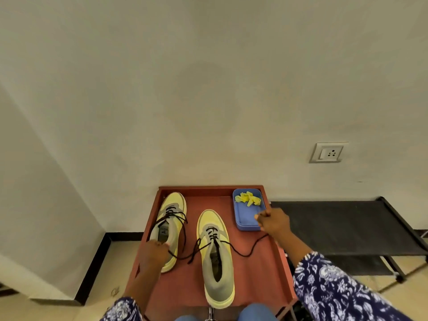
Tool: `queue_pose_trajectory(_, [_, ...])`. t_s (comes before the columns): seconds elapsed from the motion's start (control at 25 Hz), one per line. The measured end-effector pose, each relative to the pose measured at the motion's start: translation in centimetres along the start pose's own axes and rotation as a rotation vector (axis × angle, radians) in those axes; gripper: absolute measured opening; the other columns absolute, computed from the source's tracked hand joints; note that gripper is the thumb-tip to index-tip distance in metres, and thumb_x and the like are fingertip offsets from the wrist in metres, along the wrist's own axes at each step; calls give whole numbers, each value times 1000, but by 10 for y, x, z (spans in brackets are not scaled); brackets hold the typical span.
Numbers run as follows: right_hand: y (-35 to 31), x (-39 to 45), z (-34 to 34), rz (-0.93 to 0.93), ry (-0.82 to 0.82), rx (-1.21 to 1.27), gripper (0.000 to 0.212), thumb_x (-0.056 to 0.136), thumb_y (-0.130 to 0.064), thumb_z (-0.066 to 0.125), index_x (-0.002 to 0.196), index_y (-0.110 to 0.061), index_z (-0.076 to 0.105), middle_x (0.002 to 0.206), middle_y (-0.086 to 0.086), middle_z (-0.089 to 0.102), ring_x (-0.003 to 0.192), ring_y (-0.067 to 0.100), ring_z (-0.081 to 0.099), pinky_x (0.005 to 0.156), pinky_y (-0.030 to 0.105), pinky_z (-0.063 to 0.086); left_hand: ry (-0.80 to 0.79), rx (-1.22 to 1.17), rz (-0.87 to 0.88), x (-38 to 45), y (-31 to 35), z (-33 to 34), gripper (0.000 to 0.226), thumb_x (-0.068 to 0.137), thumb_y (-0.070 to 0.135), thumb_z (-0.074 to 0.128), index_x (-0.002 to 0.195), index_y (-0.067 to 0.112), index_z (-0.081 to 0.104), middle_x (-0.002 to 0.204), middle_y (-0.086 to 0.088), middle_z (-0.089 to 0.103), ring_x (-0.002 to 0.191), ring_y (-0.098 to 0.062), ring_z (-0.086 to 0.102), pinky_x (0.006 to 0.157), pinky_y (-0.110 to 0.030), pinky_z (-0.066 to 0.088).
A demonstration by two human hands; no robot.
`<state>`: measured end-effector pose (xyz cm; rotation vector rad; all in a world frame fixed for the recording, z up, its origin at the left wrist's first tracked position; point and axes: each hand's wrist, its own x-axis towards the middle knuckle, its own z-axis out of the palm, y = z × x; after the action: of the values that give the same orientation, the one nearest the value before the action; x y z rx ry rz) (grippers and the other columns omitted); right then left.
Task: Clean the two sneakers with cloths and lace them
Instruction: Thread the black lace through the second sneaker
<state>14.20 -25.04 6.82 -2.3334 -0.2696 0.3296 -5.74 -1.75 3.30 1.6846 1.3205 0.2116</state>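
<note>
Two yellow and grey sneakers stand on a red tray-like table (261, 269), toes pointing away from me. The left sneaker (170, 218) has loose black laces. The right sneaker (216, 258) is partly laced, and its black lace (245, 252) runs out to both sides. My right hand (274, 222) is closed on the lace's right end, pulled out to the right beside the blue tray. My left hand (154, 254) pinches the left end near the heel of the left sneaker. A crumpled yellow cloth (247, 199) lies in the blue tray (246, 222).
A wall rises directly behind the table, with a socket plate (328, 152) at the right. A low black rack (347, 228) stands to the right of the table. Tiled floor lies on both sides, and my knees in blue are at the bottom edge.
</note>
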Motion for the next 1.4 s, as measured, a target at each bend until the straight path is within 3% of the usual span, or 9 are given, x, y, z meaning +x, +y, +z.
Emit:
queue_pose_trajectory(0.12, [22,-13,25,34,-45,-100,37,84,-20,62,51,-12,48,65,8,54,65,17,49,56,24,38,9,-231,-224,5,-28,19,31,94,20,44,106,-5,57,73,-14,62,56,-22,57,48,-26,43])
queue_pose_trajectory(0.24, [39,-24,47,120,-114,-124,25,82,-19,64,58,-16,57,73,7,59,69,16,49,58,22,31,41,-617,-513,-5,-36,30,30,98,15,40,86,-8,55,64,-16,55,49,-20,50,35,-20,40])
queue_pose_trajectory(0.4, [48,-33,69,241,-198,-83,29,80,-17,65,59,-21,46,75,0,56,72,18,51,66,20,36,26,-1008,-682,-24,-24,48,38,102,24,29,125,-2,42,69,-16,47,56,-22,47,25,-19,40])
queue_pose_trajectory(0.52, [41,-40,82,333,-277,88,27,84,-27,64,62,-18,51,68,3,59,60,19,55,55,25,49,-108,-926,-760,-35,-17,66,55,98,46,30,104,-4,52,68,-14,49,52,-22,45,27,-17,39])
queue_pose_trajectory(0.64, [29,-44,91,389,-323,245,35,90,-37,53,63,-16,53,55,3,53,46,15,46,41,20,39,-251,-738,-698,-37,-6,79,49,96,43,39,73,2,54,64,-7,47,50,-18,38,37,-16,34])
queue_pose_trajectory(1.0, [9,-28,112,604,-236,643,30,88,-32,60,65,-14,54,56,1,47,42,12,35,34,19,27,-186,-680,-441,-25,12,93,27,91,11,56,66,10,48,38,1,36,26,-8,27,30,-13,25])
queue_pose_trajectory(1.12, [1,-25,116,525,-236,674,14,85,-19,65,75,-11,59,64,4,56,52,13,46,42,22,37,-145,-626,-230,-26,16,98,9,89,12,58,84,4,59,58,-6,54,46,-13,51,51,-22,47])
queue_pose_trajectory(1.24, [-3,-24,119,378,-256,630,15,83,-17,64,70,-16,57,71,8,61,68,18,53,65,33,46,-159,-412,3,-13,12,103,14,85,25,63,73,19,66,76,-6,70,77,-26,67,82,-47,54])
queue_pose_trajectory(1.4, [-5,-20,115,135,-316,327,20,87,-22,58,69,-26,50,69,-5,55,68,14,47,67,29,39,-218,-263,115,3,8,110,16,81,33,60,68,23,63,69,-6,67,74,-30,65,79,-55,53])
